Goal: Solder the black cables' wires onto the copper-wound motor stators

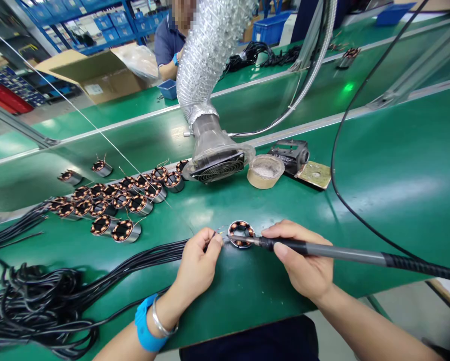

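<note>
A tangle of black cables (40, 306) lay at eight o'clock, with a cluster of wound stators (108, 200) above it at ten o'clock. The left hand (197, 268) pinched thin wire ends (215, 233) between thumb and fingers, just left of a single stator (241, 233) on the green table (398, 175). The right hand (303, 258) at four o'clock was closed around a soldering iron (322, 249), its tip touching that stator. A fume extractor (215, 155) sat at twelve o'clock, a tape roll (265, 171) beside it.
</note>
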`<action>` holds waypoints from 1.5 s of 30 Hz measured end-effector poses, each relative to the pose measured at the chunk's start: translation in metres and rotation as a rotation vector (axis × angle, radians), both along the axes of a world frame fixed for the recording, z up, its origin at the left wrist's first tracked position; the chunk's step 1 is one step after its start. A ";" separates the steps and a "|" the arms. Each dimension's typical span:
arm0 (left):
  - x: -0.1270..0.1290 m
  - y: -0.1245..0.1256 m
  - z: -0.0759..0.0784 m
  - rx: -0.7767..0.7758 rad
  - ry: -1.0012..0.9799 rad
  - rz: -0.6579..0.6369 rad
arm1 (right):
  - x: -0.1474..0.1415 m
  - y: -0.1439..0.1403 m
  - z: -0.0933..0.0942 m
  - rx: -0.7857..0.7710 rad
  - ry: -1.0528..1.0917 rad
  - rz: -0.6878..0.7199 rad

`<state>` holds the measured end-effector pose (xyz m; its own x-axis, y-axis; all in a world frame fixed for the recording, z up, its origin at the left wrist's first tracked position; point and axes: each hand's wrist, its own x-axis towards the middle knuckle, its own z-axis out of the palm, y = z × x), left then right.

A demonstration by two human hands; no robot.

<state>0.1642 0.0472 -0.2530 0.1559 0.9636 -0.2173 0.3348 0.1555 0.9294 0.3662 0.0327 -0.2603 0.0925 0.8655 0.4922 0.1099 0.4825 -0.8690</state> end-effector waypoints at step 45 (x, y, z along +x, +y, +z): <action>0.005 0.004 0.003 -0.010 -0.047 0.016 | -0.014 0.010 -0.001 0.121 -0.409 0.071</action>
